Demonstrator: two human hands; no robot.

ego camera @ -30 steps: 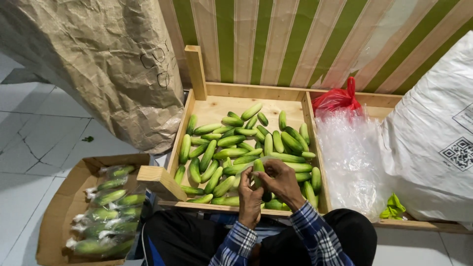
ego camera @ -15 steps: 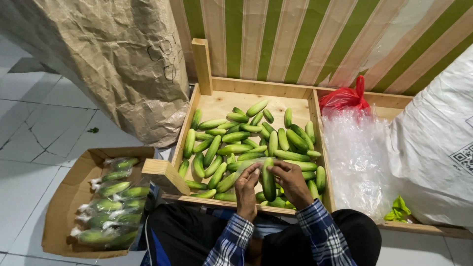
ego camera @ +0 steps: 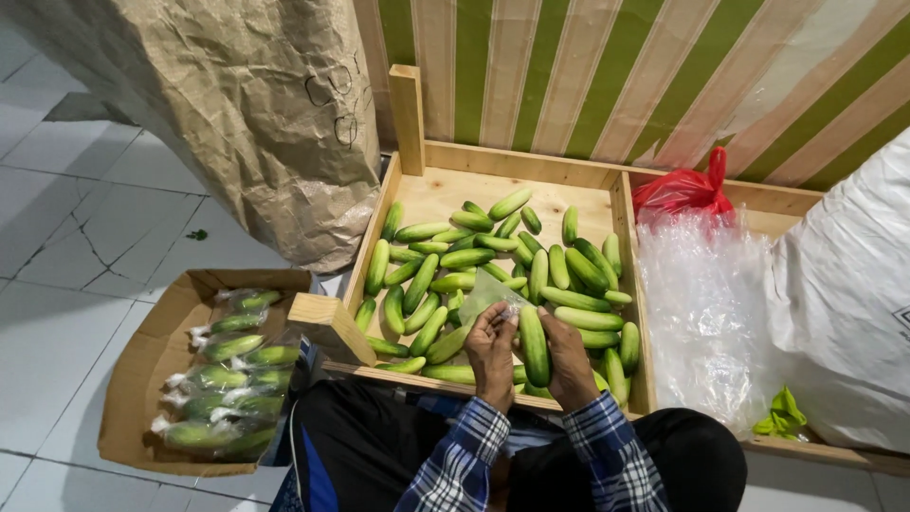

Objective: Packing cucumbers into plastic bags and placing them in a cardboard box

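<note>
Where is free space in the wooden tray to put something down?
The wooden tray shows bare boards along its back wall, behind the loose cucumbers. The middle and front are crowded, up to the left hand and right hand. The cardboard box has bare floor left of the bagged cucumbers.

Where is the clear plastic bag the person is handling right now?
In the head view, the small clear plastic bag sits low centre, pinched by the left hand over the wooden crate of green cucumbers, just left of the cucumber in the right hand.
</note>
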